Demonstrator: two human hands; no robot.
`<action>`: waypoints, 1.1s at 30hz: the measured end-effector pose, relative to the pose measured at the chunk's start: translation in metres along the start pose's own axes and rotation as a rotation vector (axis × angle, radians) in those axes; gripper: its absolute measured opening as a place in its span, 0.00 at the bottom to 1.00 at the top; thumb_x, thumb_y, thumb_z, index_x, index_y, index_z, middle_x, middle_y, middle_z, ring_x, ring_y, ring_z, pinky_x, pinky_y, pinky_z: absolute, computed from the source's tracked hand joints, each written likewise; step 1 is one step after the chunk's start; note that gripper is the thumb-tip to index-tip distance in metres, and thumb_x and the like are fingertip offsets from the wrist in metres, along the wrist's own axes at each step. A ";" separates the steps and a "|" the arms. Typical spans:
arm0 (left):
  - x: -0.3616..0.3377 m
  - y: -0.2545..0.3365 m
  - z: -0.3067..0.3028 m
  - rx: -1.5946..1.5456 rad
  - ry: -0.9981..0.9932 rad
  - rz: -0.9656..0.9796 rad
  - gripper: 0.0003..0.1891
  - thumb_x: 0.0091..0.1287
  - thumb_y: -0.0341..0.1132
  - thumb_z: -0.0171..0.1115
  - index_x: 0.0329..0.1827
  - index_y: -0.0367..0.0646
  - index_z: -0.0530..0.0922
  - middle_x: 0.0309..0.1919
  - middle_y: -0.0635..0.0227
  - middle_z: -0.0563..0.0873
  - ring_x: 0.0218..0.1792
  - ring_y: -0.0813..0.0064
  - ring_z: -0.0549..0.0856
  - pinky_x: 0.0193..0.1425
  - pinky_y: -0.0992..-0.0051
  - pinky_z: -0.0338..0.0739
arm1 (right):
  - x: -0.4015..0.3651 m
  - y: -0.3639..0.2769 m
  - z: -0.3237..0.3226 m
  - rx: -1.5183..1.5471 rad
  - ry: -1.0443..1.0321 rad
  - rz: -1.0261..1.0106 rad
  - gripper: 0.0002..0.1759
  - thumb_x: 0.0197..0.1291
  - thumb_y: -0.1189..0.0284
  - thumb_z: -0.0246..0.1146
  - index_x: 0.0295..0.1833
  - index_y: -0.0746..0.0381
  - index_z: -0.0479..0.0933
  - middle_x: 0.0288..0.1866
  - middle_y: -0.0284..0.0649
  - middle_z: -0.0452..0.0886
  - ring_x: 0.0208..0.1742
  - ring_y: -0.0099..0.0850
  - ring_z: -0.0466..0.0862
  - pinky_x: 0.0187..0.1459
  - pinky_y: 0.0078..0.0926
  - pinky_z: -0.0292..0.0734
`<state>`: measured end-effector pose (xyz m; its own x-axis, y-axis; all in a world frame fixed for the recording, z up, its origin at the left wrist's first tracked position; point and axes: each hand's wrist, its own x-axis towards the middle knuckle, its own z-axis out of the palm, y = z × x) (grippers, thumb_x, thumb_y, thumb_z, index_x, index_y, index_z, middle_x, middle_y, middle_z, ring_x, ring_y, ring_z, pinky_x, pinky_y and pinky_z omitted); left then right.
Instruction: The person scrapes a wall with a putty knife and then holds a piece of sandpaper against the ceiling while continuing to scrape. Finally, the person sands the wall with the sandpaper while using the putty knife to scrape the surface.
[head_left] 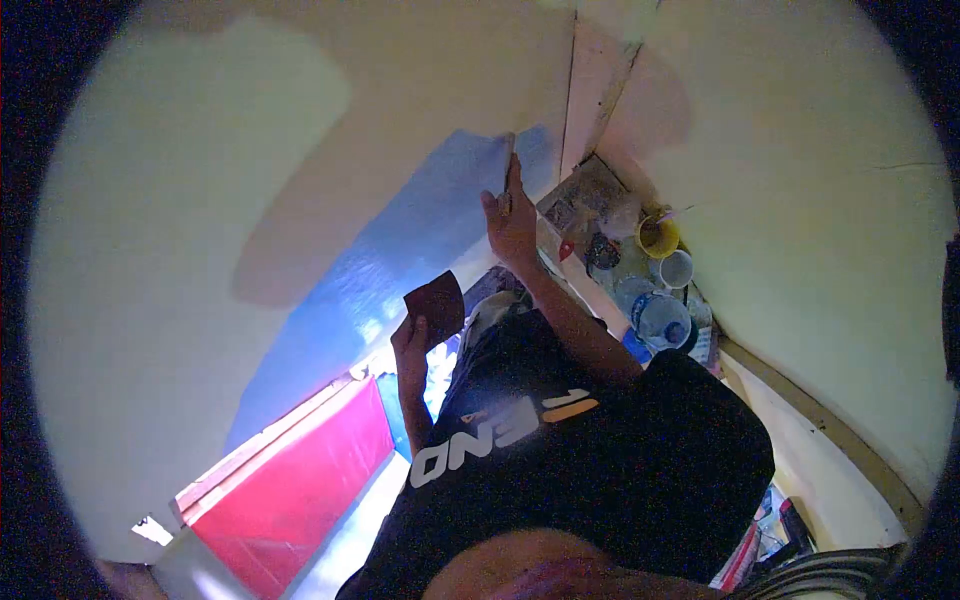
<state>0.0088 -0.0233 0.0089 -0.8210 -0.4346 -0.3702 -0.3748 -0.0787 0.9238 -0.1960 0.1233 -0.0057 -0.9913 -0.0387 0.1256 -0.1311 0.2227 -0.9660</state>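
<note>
A dark brown, roughly square sheet (pixel 436 308) is gripped by my left hand (pixel 408 345), thumb on its near face. My right hand (pixel 512 235) is raised higher, wrapped around a thin flat tool (pixel 509 150), whose far end is at the pale wall (pixel 420 80). Its exact shape is hard to make out in the dim light. The tool's tip lies at the upper edge of a bluish area (pixel 385 255) on the wall.
On the right below stand a yellow bucket (pixel 657 236), a white container (pixel 676 269) and a clear plastic container (pixel 662 320). A red panel (pixel 300 490) is at the lower left. Coiled cables (pixel 820 577) lie at the lower right. Another pale wall (pixel 810 200) rises on the right.
</note>
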 end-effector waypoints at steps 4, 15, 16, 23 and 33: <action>0.003 -0.002 -0.006 0.086 -0.024 -0.048 0.21 0.72 0.40 0.54 0.58 0.30 0.74 0.46 0.63 0.83 0.43 0.75 0.81 0.51 0.71 0.76 | -0.007 0.000 0.010 0.020 0.011 -0.004 0.40 0.61 0.73 0.60 0.75 0.67 0.48 0.51 0.57 0.78 0.43 0.39 0.82 0.44 0.30 0.75; -0.001 0.007 0.001 0.062 0.000 -0.078 0.20 0.72 0.41 0.54 0.57 0.32 0.76 0.44 0.67 0.83 0.44 0.79 0.78 0.52 0.73 0.74 | 0.010 0.023 0.000 -0.081 0.008 0.020 0.40 0.64 0.66 0.58 0.74 0.72 0.47 0.23 0.43 0.72 0.23 0.30 0.70 0.29 0.32 0.70; -0.006 0.007 0.002 0.056 0.009 -0.068 0.20 0.72 0.41 0.54 0.57 0.33 0.76 0.44 0.67 0.83 0.44 0.80 0.78 0.53 0.73 0.73 | 0.015 0.029 -0.003 -0.085 0.015 0.037 0.40 0.64 0.65 0.58 0.74 0.72 0.47 0.23 0.43 0.72 0.23 0.30 0.71 0.29 0.32 0.70; -0.004 0.009 0.004 0.057 -0.001 -0.002 0.19 0.72 0.39 0.55 0.58 0.33 0.76 0.44 0.68 0.83 0.44 0.79 0.78 0.53 0.74 0.73 | 0.016 0.019 -0.008 0.007 -0.027 0.028 0.40 0.63 0.67 0.57 0.74 0.71 0.48 0.19 0.42 0.71 0.15 0.34 0.69 0.22 0.38 0.69; -0.003 -0.005 0.003 0.006 0.020 -0.014 0.20 0.72 0.40 0.55 0.59 0.33 0.75 0.47 0.65 0.83 0.47 0.76 0.80 0.54 0.72 0.75 | 0.021 0.034 -0.007 -0.191 0.027 0.033 0.41 0.65 0.61 0.57 0.75 0.68 0.46 0.27 0.49 0.75 0.22 0.33 0.75 0.27 0.31 0.75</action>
<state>0.0124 -0.0191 0.0053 -0.8069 -0.4511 -0.3814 -0.3893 -0.0795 0.9177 -0.2210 0.1371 -0.0341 -0.9947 -0.0025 0.1027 -0.0950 0.4044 -0.9096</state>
